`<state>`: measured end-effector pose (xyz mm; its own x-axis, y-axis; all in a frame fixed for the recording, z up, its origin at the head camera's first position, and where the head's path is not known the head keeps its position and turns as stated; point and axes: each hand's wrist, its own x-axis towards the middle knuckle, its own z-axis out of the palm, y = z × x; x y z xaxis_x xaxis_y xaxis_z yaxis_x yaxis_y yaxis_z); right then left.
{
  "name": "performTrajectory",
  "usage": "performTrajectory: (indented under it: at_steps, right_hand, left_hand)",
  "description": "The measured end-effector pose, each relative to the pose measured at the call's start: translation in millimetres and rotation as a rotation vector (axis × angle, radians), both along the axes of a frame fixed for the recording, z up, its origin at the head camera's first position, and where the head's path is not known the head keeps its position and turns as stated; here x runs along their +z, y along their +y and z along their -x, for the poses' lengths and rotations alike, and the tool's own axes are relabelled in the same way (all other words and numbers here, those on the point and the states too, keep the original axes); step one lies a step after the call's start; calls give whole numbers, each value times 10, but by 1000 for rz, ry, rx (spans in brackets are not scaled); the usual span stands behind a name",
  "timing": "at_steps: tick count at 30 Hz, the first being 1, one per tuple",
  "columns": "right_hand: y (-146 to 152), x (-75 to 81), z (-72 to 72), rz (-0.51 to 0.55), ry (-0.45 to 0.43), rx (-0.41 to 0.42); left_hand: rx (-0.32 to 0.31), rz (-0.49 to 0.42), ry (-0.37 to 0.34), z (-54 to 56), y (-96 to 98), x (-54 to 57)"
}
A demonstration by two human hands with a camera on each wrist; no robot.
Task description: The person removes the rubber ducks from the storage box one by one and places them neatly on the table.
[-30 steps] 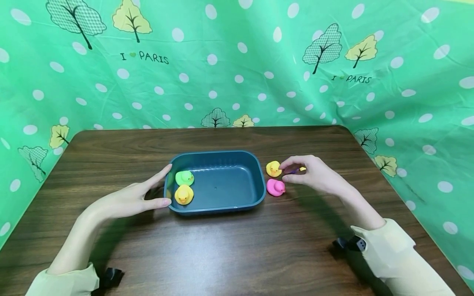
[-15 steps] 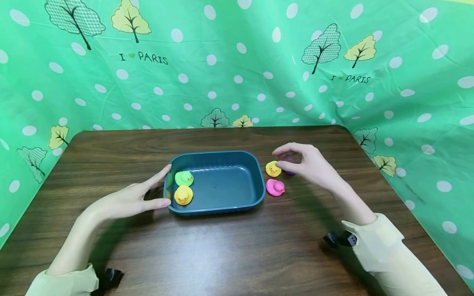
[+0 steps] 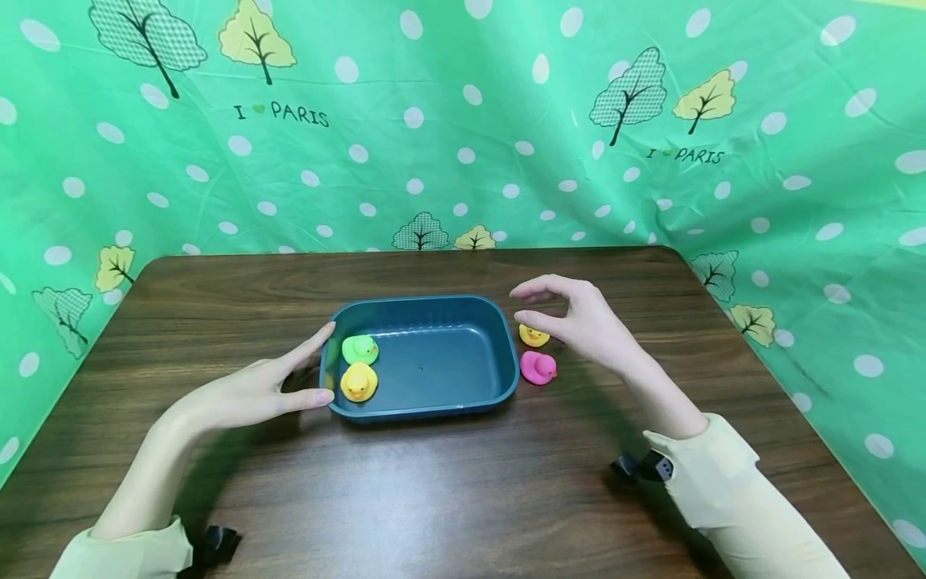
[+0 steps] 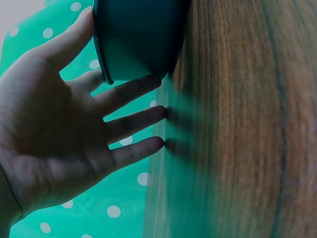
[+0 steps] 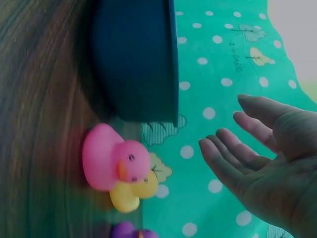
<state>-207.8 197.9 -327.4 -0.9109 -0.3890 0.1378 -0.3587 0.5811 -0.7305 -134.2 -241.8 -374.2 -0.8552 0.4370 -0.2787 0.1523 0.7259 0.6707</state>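
My left hand (image 3: 253,390) rests against the left end of a dark blue tray (image 3: 419,409), thumb and forefinger spread along its rim with the fingers straight. Inside the tray, at that end, sit a green rubber duck (image 3: 359,349) and a yellow rubber duck (image 3: 358,382). Just right of the tray, my right hand (image 3: 579,318) hovers with nothing between thumb and fingers. It partly covers another yellow rubber duck (image 3: 534,336) on the table; a pink rubber duck (image 3: 538,367) sits in front of that one. A purple rubber duck (image 5: 132,231) shows at the bottom of the right wrist view, hidden in the head view.
The dark wooden table (image 3: 427,498) runs back to a green dotted cloth (image 3: 463,121) hanging behind it and at the sides. Black devices are strapped at both wrists, below pale sleeves (image 3: 702,474).
My right hand has moved left and slightly back, from beside the purple rubber duck to above the yellow one outside the tray. The left hand and the tray have stayed in place.
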Motion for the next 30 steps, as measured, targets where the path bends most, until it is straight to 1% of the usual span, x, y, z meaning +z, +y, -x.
performTrajectory:
  at_steps: [6, 10, 14, 21, 30]
  right_hand:
    - [-163, -21, -30, 72, 1, 32]
    - [-276, -29, -39, 87, 1, 44]
    - [-376, -28, -45, 104, -3, 74]
    - [-478, -46, -53, 161, -35, 101]
    - [-606, -83, -38, 173, -41, 138]
  left_hand:
    - [4, 6, -9, -16, -6, 13]
    - [8, 8, -5, -14, 3, 8]
    - [6, 12, 0, -7, 4, 4]
    - [6, 13, 0, -3, 9, 12]
    - [12, 1, -10, -19, 12, 30]
